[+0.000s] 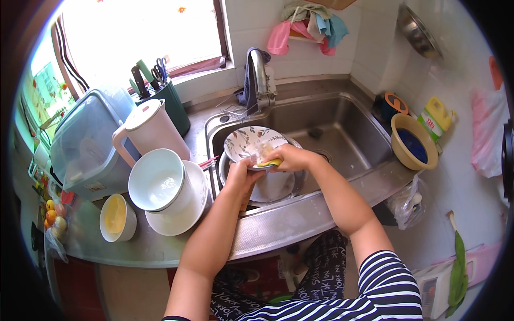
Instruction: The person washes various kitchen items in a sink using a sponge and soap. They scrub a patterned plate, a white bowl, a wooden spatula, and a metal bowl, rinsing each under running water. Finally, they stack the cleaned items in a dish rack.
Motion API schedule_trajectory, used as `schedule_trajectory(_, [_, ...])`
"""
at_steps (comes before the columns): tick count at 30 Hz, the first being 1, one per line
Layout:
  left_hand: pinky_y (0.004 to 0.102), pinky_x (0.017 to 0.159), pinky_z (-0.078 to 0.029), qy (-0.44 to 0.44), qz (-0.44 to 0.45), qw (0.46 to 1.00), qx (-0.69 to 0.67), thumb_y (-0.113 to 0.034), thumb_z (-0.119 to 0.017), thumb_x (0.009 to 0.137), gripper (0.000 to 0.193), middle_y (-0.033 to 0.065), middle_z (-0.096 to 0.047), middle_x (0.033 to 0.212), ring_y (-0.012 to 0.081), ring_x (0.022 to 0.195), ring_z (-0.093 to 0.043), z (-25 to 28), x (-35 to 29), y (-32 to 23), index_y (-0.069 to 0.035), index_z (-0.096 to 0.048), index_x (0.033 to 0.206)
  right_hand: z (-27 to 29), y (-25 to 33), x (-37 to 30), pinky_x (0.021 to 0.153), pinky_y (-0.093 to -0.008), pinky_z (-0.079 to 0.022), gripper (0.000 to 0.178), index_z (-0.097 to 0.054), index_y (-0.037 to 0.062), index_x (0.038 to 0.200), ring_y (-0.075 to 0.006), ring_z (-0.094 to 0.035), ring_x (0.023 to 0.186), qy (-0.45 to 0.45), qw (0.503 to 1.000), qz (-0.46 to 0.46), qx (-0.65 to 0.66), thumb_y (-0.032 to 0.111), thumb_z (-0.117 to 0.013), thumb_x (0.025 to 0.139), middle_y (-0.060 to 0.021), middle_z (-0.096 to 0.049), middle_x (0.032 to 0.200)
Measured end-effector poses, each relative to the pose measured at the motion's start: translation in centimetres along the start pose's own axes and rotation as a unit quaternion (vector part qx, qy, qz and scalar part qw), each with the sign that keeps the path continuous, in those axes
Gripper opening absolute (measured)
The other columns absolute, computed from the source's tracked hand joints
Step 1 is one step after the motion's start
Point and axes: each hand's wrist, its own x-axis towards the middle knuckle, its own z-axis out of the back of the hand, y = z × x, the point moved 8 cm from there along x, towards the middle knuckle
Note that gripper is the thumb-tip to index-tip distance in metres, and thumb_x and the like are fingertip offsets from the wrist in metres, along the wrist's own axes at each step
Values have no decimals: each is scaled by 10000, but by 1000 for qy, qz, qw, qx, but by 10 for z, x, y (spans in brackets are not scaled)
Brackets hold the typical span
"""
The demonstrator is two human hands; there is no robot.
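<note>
Over the sink, my left hand (242, 174) grips the near-left rim of a white bowl (241, 140) patterned with leaves and flowers. The bowl is tilted, and whitish suds lie on its inner side. My right hand (292, 157) is closed around a yellow sponge (271, 163) and presses it to the bowl's near rim. Underneath is a round metal basin (273, 188), standing in the left part of the stainless steel sink (348, 128). My hands and the bowl hide part of the basin.
Left on the counter stand stacked bowls (156, 179) on a white plate (179, 222), a small bowl (119, 216) with something yellow, a pink kettle (152, 128), a knife block (176, 109) and a clear-lidded box (88, 144). The faucet (259, 72) rises behind; a tan basin (409, 144) sits right.
</note>
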Motion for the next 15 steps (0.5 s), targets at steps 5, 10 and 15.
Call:
schedule_trajectory(5, [509, 900, -568, 19, -19, 999, 35, -33, -409, 822, 444, 281, -542, 1193, 419, 1084, -597, -16, -9, -18, 155, -420, 1224, 31, -39, -7, 885, -333, -507, 382, -706, 77, 1080, -281, -668, 981, -76, 993, 89, -17, 0, -765, 710, -128, -709, 1044])
schedule_trajectory(10, [472, 895, -577, -15, -24, 999, 18, -65, -413, 835, 418, 257, -556, 1178, 389, 1096, -599, 10, 7, -5, 143, -451, 1195, 1, 1, 7, 869, -356, -501, 373, -703, 87, 1097, -298, -664, 955, -54, 998, 36, -1, 68, -777, 732, -140, -704, 1043])
schedule_trajectory(15, [444, 910, -570, 24, 1, 995, 97, -78, -449, 800, 407, 244, -583, 1138, 374, 1087, -611, -11, -10, -24, 135, -494, 1143, 28, -26, -5, 866, -332, -515, 367, -707, 76, 1079, -291, -669, 986, -71, 988, 136, -13, 52, -780, 719, -130, -703, 1066])
